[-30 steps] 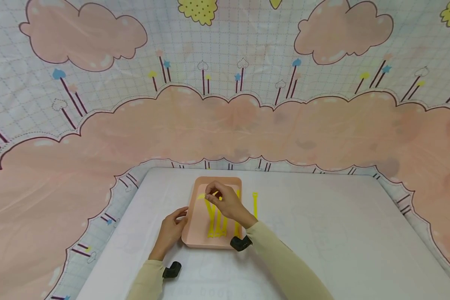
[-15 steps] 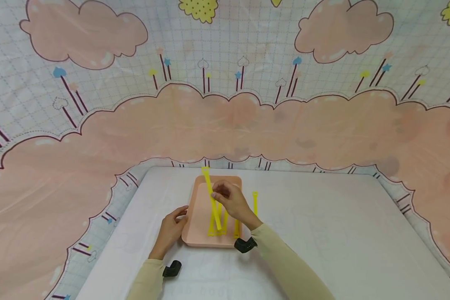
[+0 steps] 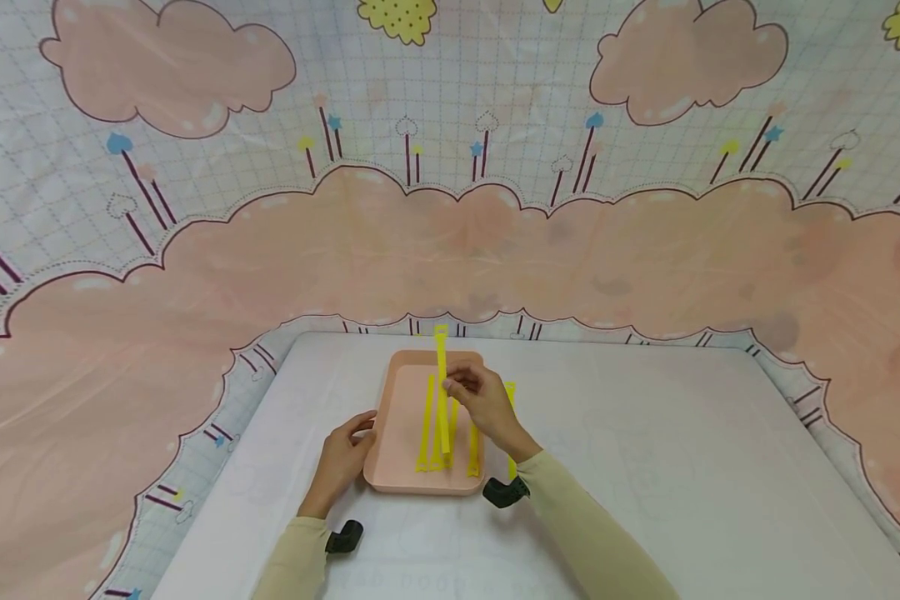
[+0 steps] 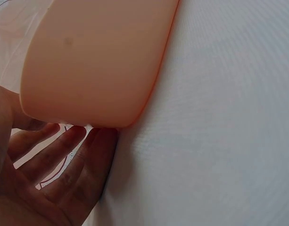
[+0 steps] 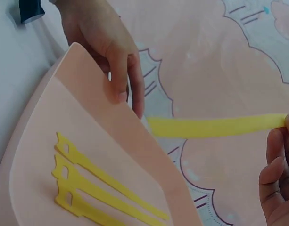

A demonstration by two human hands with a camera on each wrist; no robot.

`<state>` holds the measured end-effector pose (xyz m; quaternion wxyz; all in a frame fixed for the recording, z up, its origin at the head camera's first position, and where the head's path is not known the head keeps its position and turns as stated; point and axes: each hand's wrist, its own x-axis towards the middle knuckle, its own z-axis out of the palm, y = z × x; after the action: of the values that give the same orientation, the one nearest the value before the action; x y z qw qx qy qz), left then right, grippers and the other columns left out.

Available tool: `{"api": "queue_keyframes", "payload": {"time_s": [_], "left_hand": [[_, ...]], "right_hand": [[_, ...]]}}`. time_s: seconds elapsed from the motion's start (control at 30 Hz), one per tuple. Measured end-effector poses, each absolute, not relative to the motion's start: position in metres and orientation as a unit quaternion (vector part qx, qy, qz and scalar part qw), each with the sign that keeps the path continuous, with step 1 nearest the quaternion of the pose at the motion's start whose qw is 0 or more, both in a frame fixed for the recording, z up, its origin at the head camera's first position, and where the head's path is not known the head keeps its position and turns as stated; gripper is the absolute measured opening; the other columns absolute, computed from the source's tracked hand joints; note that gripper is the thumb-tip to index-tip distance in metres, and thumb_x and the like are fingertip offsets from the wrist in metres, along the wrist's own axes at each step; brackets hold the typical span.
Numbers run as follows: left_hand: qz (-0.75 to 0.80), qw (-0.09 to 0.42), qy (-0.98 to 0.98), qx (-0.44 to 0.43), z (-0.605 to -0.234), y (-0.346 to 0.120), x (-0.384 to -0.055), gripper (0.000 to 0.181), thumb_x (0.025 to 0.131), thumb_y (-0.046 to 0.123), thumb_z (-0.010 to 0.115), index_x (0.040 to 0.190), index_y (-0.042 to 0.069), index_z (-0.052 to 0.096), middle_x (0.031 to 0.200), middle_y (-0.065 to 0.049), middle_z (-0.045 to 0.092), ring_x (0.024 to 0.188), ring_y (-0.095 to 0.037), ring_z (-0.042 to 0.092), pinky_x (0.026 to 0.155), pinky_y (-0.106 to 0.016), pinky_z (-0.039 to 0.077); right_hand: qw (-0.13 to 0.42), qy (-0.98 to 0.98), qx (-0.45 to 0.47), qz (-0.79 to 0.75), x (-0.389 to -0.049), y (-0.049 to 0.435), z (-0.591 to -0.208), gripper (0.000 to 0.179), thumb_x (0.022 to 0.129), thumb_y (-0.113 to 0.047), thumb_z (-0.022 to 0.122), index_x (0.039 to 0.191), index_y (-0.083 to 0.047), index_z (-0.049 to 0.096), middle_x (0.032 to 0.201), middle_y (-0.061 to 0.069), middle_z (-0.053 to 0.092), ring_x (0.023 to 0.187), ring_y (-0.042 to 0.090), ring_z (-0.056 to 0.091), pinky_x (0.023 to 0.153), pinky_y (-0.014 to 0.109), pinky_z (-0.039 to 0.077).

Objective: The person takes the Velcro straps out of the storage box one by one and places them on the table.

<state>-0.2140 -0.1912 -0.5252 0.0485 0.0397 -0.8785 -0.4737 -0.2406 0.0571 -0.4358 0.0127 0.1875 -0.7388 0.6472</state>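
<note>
My right hand (image 3: 483,404) pinches a yellow hook-and-loop cable tie (image 3: 442,358) between thumb and fingers. In the head view its slotted head points up and away, its tail down over the peach tray (image 3: 397,467). The right wrist view shows the strap (image 5: 205,127) stretching left from those fingertips. More yellow ties lie in the tray, side by side, their slotted heads (image 5: 64,172) toward the near end. My left hand (image 3: 339,462) rests its fingers, fairly straight, against the tray's left side; the left wrist view shows these fingers (image 4: 64,160) at the wall, their tips partly hidden.
The tray stands on a white table (image 3: 645,467). Another yellow tie (image 3: 512,467) lies on the table right of the tray, partly hidden by my right hand. A patterned cloth (image 3: 555,258) hangs behind the table. Each wrist wears a black device (image 3: 345,537).
My right hand has lifted a tie from the tray's far left part and moved right, and the tie has swung closer to upright. The left hand and tray have stayed put.
</note>
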Motion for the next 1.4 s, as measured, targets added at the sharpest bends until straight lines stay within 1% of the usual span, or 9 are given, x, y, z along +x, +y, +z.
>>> {"api": "queue_keyframes", "payload": {"time_s": [0.3,0.47,0.6,0.8,1.0,1.07,1.13,1.27,1.4], "left_hand": [[-0.478,0.050,-0.877,0.034,-0.529,-0.193,-0.217,0.039,0.095,0.009,0.059,0.134,0.007,0.060,0.122,-0.020,0.066,0.097,-0.030,0.069,0.075,-0.031,0.055],[-0.484,0.050,-0.873,0.031,-0.529,-0.194,-0.218,0.039,0.095,0.009,0.059,0.134,0.007,0.060,0.121,-0.020,0.066,0.096,-0.029,0.069,0.072,-0.027,0.054],[-0.487,0.048,-0.872,0.030,-0.529,-0.194,-0.218,0.039,0.095,0.009,0.059,0.135,0.007,0.060,0.122,-0.020,0.066,0.097,-0.028,0.069,0.073,-0.026,0.054],[-0.486,0.040,-0.872,0.033,-0.529,-0.195,-0.220,0.040,0.096,0.011,0.059,0.135,0.009,0.059,0.124,-0.019,0.066,0.100,-0.028,0.069,0.075,-0.028,0.054],[-0.488,0.040,-0.872,0.027,-0.530,-0.196,-0.222,0.040,0.096,0.012,0.059,0.136,0.009,0.059,0.124,-0.018,0.066,0.100,-0.029,0.069,0.076,-0.029,0.054],[-0.489,0.040,-0.871,0.027,-0.530,-0.196,-0.222,0.040,0.096,0.012,0.059,0.136,0.009,0.059,0.124,-0.018,0.066,0.100,-0.029,0.069,0.076,-0.029,0.054],[-0.489,0.041,-0.871,0.025,-0.531,-0.197,-0.223,0.040,0.095,0.011,0.059,0.136,0.009,0.059,0.124,-0.019,0.066,0.100,-0.030,0.069,0.076,-0.029,0.054],[-0.490,0.040,-0.871,0.026,-0.532,-0.197,-0.223,0.040,0.095,0.011,0.059,0.135,0.009,0.059,0.124,-0.019,0.066,0.100,-0.030,0.069,0.076,-0.028,0.054],[-0.492,0.039,-0.870,0.027,-0.530,-0.196,-0.222,0.040,0.096,0.010,0.059,0.136,0.008,0.059,0.124,-0.019,0.065,0.100,-0.029,0.069,0.075,-0.027,0.054]], "right_hand": [[0.005,-0.725,0.154,0.672,-0.240,0.072,-0.438,0.021,0.095,-0.003,0.062,0.113,0.007,0.061,0.098,0.023,0.064,0.081,0.010,0.062,0.072,0.019,0.052],[0.017,-0.731,0.142,0.667,-0.240,0.078,-0.438,0.022,0.094,-0.004,0.063,0.112,0.008,0.060,0.093,0.016,0.065,0.077,0.007,0.062,0.070,0.022,0.052],[0.017,-0.730,0.137,0.670,-0.239,0.085,-0.438,0.021,0.094,-0.003,0.062,0.112,0.008,0.060,0.091,0.011,0.064,0.076,0.007,0.061,0.067,0.021,0.050],[0.017,-0.728,0.124,0.674,-0.250,0.096,-0.460,0.023,0.093,-0.005,0.064,0.113,0.006,0.061,0.091,0.008,0.064,0.075,0.006,0.060,0.065,0.018,0.048],[0.022,-0.744,0.110,0.659,-0.251,0.108,-0.470,0.022,0.094,-0.010,0.065,0.112,0.003,0.062,0.094,0.015,0.064,0.076,0.010,0.062,0.066,0.022,0.051],[0.023,-0.746,0.106,0.657,-0.250,0.112,-0.473,0.023,0.094,-0.010,0.065,0.112,0.003,0.061,0.093,0.014,0.064,0.076,0.010,0.061,0.066,0.023,0.051],[0.024,-0.748,0.100,0.655,-0.250,0.117,-0.476,0.022,0.094,-0.010,0.065,0.112,0.003,0.061,0.090,0.009,0.064,0.075,0.009,0.061,0.065,0.021,0.050],[0.024,-0.752,0.085,0.653,-0.250,0.126,-0.483,0.022,0.094,-0.010,0.065,0.111,0.002,0.062,0.088,0.005,0.065,0.075,0.012,0.061,0.065,0.023,0.050],[0.018,-0.760,0.061,0.647,-0.248,0.133,-0.486,0.021,0.093,-0.010,0.065,0.111,0.000,0.062,0.089,0.005,0.065,0.077,0.021,0.062,0.065,0.026,0.051]]}}
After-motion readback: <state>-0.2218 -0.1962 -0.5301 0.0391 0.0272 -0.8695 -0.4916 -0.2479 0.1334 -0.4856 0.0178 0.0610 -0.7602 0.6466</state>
